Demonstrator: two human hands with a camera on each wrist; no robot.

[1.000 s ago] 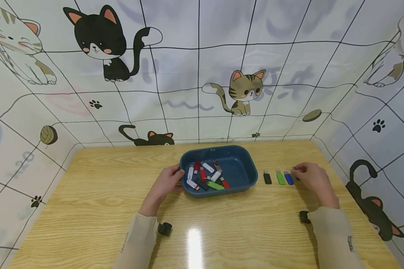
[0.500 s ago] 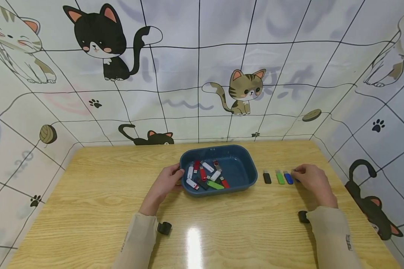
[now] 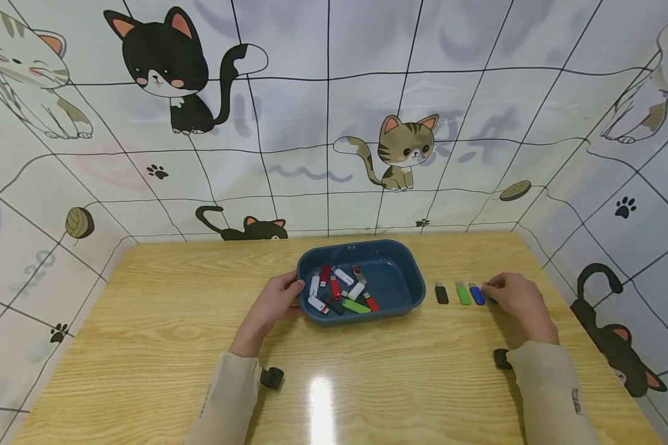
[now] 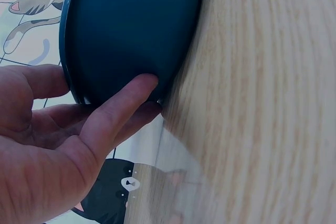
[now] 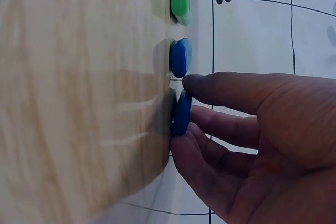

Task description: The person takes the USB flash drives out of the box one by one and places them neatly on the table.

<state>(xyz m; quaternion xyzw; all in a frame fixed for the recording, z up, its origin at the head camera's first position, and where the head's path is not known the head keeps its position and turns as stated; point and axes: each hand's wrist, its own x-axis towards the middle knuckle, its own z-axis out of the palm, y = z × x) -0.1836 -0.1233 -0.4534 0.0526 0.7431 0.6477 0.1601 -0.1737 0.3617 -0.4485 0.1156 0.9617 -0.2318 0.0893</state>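
Barely anything has moved since a second ago: the right hand [image 3: 518,301] has settled very slightly toward the near edge, while the left hand [image 3: 273,301] and the tray [image 3: 398,278] look unchanged. The wooden worktop [image 3: 378,371] carries everything. On it, close to the far edge and a little right of its middle, stands the blue tray, with scattered USB sticks [image 3: 336,288] lying mostly in its left half. The left hand's fingers are bent about the tray's left end, gripping its wall. Toward the far right corner runs a spaced row: black stick [image 3: 442,293], green stick [image 3: 464,294], blue stick [image 3: 476,295]. At its right-hand end the right hand's fingers pinch a second blue stick [image 5: 182,113], low at the worktop and seemingly tilted; whether it lies flat I cannot tell. The thumb sits just beside the neighbouring blue stick, so a sideways drift on release could knock that one askew. Letting go while tilted could make the pinched stick drop crooked, and an absent-minded push from the left hand could slide the tray into the row.
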